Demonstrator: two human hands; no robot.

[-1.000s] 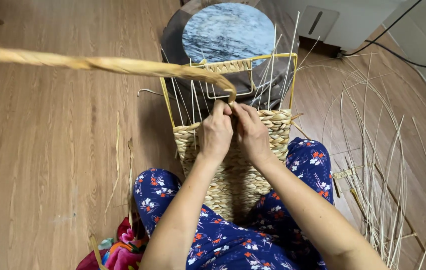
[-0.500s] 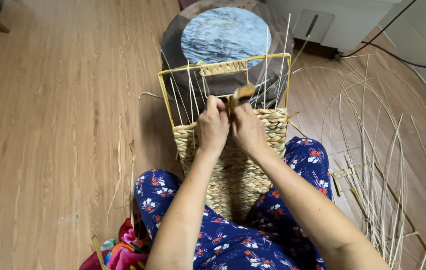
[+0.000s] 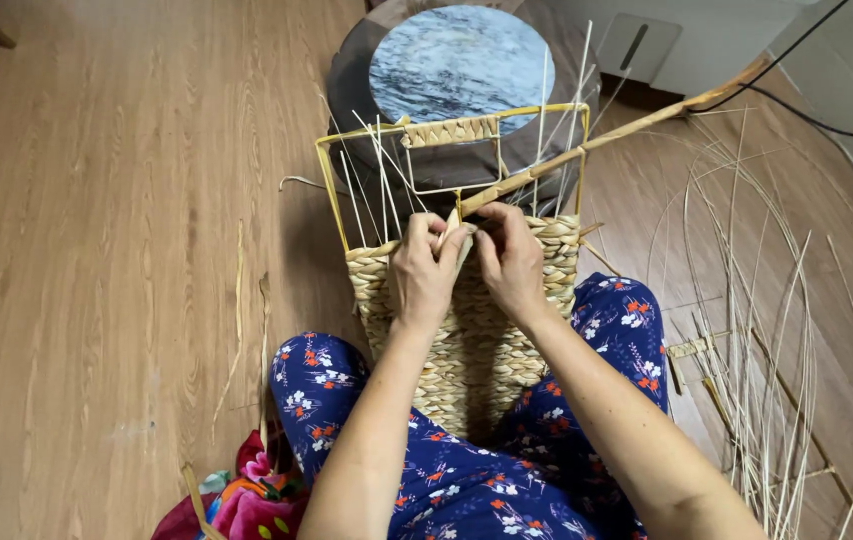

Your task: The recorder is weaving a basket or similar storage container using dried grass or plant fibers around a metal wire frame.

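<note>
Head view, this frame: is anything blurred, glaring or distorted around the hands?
Head view: left hand and right hand are sharp on the woven basket; soft even light, faint shadows on the wooden floor; mild sheen on the round stool top; wide-angle bending at the edges.

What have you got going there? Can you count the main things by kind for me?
Hands: 2
Half-woven basket: 1
Long straw strand being woven: 1
Round stool: 1
Loose pile of thin reeds: 1
Total: 6

Round dark stool, loose reeds on wooden floor, colourful cloth, black cable.
</note>
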